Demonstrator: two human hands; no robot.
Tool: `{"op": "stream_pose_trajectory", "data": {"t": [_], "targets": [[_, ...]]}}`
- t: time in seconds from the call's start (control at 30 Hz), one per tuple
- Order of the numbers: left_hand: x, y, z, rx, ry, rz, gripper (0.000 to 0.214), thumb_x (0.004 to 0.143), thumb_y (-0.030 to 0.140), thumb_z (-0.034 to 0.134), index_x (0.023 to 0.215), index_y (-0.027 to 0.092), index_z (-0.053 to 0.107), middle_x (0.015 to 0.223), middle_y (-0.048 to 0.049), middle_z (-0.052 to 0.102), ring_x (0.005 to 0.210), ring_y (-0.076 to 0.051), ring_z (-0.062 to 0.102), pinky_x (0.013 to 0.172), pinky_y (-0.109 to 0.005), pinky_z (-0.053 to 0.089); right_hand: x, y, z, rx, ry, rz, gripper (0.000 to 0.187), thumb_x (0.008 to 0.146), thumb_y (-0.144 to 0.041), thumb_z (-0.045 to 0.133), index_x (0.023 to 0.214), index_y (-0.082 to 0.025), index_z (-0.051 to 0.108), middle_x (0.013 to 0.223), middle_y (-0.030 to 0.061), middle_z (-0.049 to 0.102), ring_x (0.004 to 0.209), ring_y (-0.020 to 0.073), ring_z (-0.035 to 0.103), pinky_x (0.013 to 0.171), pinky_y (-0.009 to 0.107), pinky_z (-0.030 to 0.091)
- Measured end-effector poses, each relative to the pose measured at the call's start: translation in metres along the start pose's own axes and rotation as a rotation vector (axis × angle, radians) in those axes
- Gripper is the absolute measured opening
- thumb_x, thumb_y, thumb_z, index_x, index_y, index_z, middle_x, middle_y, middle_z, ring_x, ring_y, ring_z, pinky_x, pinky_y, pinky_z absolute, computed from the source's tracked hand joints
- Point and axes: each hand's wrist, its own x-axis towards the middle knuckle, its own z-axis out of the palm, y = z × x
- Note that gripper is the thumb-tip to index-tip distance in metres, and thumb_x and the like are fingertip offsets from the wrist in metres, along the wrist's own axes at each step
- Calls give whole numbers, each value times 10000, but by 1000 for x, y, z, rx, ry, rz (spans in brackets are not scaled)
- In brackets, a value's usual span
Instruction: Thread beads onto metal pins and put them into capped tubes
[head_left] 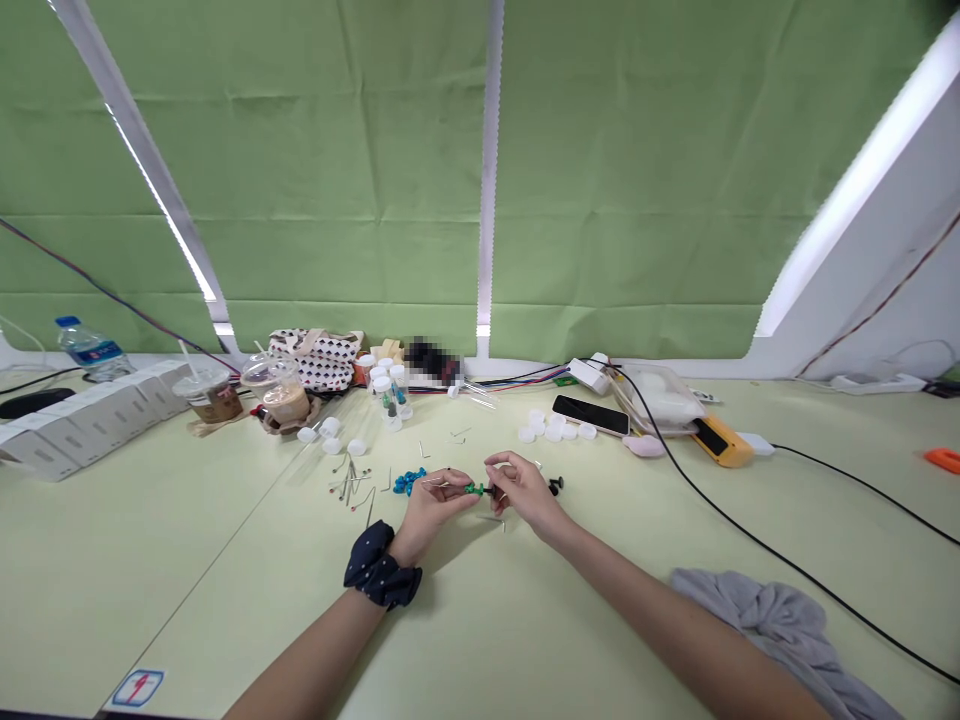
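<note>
My left hand (433, 506), with a dark dotted scrunchie (381, 566) at its wrist, is closed on a small green part (473, 489). From the right, my right hand (523, 494) pinches a small black piece (490, 491) at the end of the green part. The two hands almost meet over the table. Just left of my left fingers lies a cluster of small blue parts (406, 482). Small black pieces (556, 486) lie beyond my right hand. Under the hands rests a thin L-shaped metal key (503, 525).
Thin bent metal rods (349, 482) lie at left. White caps (553, 430), a phone (591, 414) and clear vials (390, 398) stand or lie behind. Drink cups (281, 392) and white boxes (82, 420) are farther left. A black cable (712, 540) crosses the right side near grey cloth (772, 615).
</note>
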Motion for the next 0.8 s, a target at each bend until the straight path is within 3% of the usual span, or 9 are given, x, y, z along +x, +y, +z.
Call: {"op": "stream_pose_trajectory", "data": {"t": [0.13,0.23,0.43,0.6,0.8], "targets": [[2,-2,-4,5,70,16,191,584,206,755,719,141,635,803,-47,626,774,-165,591,726,-294,484,-4,-3,4,64,-74,30,452,682,-459,644,1000,-202,452,620,-49,562,463,113,565,477,290,517],[3,-2,-6,-8,91,21,187,581,195,756,704,140,627,793,-42,628,758,-159,593,711,-287,482,-6,-3,5,90,-122,44,438,657,-469,666,924,-191,458,615,-40,580,465,119,574,499,311,529],[0,2,-2,-16,18,22,180,578,163,757,712,145,639,806,-36,629,771,-150,591,729,-282,469,-1,4,1,-48,-92,69,392,725,-550,553,718,-159,526,571,-7,558,415,93,520,370,211,433],[-2,-1,2,-13,-45,16,187,571,154,761,718,137,646,835,-55,635,807,-169,597,755,-306,471,1,5,-1,-47,-35,18,334,720,-504,582,834,-191,562,619,-26,535,437,84,504,400,219,445],[2,-1,-3,16,67,54,161,596,166,747,706,144,632,801,-39,633,767,-157,598,735,-295,472,-6,-2,5,63,-112,37,399,701,-471,624,955,-210,462,598,-44,568,463,102,531,469,261,479]]}}
